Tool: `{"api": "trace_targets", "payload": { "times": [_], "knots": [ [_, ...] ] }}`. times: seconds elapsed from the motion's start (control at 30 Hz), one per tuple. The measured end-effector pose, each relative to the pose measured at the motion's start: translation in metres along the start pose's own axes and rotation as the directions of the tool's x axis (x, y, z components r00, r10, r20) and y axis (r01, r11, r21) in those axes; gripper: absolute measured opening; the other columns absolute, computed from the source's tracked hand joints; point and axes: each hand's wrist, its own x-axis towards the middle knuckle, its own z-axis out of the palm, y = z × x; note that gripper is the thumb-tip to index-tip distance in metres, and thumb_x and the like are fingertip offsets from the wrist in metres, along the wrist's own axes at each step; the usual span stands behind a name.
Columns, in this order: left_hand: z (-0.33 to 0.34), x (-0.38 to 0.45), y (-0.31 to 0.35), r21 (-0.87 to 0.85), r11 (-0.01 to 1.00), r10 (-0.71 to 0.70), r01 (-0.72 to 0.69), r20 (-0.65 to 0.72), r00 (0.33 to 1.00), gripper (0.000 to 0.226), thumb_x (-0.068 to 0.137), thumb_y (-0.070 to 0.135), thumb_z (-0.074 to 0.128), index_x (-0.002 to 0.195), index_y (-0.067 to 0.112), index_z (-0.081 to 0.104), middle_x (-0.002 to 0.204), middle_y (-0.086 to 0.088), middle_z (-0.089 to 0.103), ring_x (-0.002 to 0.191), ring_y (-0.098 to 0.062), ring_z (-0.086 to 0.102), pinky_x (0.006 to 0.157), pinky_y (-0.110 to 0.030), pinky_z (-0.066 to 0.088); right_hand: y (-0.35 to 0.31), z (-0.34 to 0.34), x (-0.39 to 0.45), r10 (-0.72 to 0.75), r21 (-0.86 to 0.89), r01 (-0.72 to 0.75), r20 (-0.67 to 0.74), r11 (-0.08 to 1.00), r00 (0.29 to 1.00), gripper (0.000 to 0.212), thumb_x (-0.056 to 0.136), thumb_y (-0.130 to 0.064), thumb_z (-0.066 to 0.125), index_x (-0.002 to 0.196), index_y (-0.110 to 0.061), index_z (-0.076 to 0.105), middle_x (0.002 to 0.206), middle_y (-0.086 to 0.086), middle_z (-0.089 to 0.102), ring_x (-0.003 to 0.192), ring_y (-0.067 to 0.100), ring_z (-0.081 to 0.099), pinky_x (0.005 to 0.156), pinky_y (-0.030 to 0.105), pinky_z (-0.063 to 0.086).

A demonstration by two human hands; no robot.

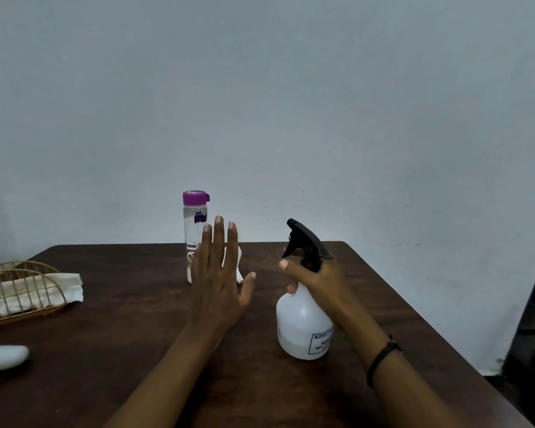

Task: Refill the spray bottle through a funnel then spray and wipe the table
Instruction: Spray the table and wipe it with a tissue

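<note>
1. White rounded obj., near left edge, partly out of view; can't tell what it is. Lying on worktop, apart from the rest.

2. Spray bottle, translucent white, black trigger head fitted on. Standing upright on worktop, right of centre. Liquid level looks low, approx. bottom third. Right hand is wrapping the neck just under the trigger, thumb toward the front; grasping the bottle.

3. Left hand, released, fingers spread flat, palm down, hovering over the worktop mid-way; holding nothing.

4. Step, as judged: early. Head not yet off, so refill not begun. Next move prob. calls for left hand steadying the body while right is unscrewing the head, then seating a funnel in the neck.

5. Wire holder, gold, far left, w/ folded cloth or napkins inside; likely the wipe. Well clear.

6. White item behind left hand, mostly hidden; poss. the funnel, can't confirm.

7. Clear water bottle, purple cap shut, at far edge by wall; prob. refill source. Left hand is blocking the view of its lower part; nothing obstructing reach.
</note>
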Motion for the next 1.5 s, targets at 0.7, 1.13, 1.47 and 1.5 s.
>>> {"api": "trace_targets", "payload": {
  "times": [0.7,1.13,1.47,1.5],
  "knots": [
    [-0.002,-0.002,-0.01,0.004,0.996,-0.093,0.093,0.127,0.988,0.093,0.083,0.014,0.062,0.157,0.011,0.005,0.166,-0.011,0.002,0.153,-0.029,-0.003,0.121,-0.046,0.01,-0.048,-0.021,0.03,0.702,-0.765,-0.313,0.244,0.563,0.669,0.036,0.085,-0.028,0.073,0.113,-0.005,0.069,0.091,0.012,0.076,0.064,0.014,0.068,0.053,0.025,0.051],
    [-0.003,-0.006,-0.011,0.007,0.995,-0.099,0.1,0.153,0.983,0.091,0.08,0.009,0.062,0.156,0.008,0.012,0.164,-0.014,0.008,0.152,-0.031,0.003,0.119,-0.047,0.011,-0.048,-0.015,0.016,0.801,-0.879,-0.265,0.189,0.396,0.569,0.032,0.09,-0.028,0.066,0.108,-0.002,0.07,0.085,0.011,0.075,0.048,0.012,0.061,0.047,0.021,0.048],
    [-0.003,-0.007,-0.008,0.002,0.993,-0.118,0.12,0.182,0.976,0.088,0.084,0.011,0.059,0.156,0.012,0.01,0.165,-0.01,0.004,0.153,-0.029,0.0,0.118,-0.041,0.004,-0.055,-0.016,0.011,0.814,-0.845,-0.296,0.243,0.445,0.528,0.022,0.093,-0.023,0.063,0.082,-0.004,0.068,0.076,0.008,0.071,0.04,0.009,0.056,0.042,0.017,0.044],
    [-0.003,-0.008,-0.008,0.004,0.993,-0.119,0.121,0.183,0.976,0.088,0.084,0.011,0.059,0.156,0.013,0.01,0.165,-0.01,0.005,0.153,-0.029,0.0,0.117,-0.039,0.003,-0.054,-0.015,0.01,0.809,-0.844,-0.296,0.241,0.447,0.535,0.022,0.092,-0.021,0.063,0.078,-0.004,0.066,0.071,0.007,0.068,0.042,0.01,0.056,0.043,0.018,0.044]
  ]
}}
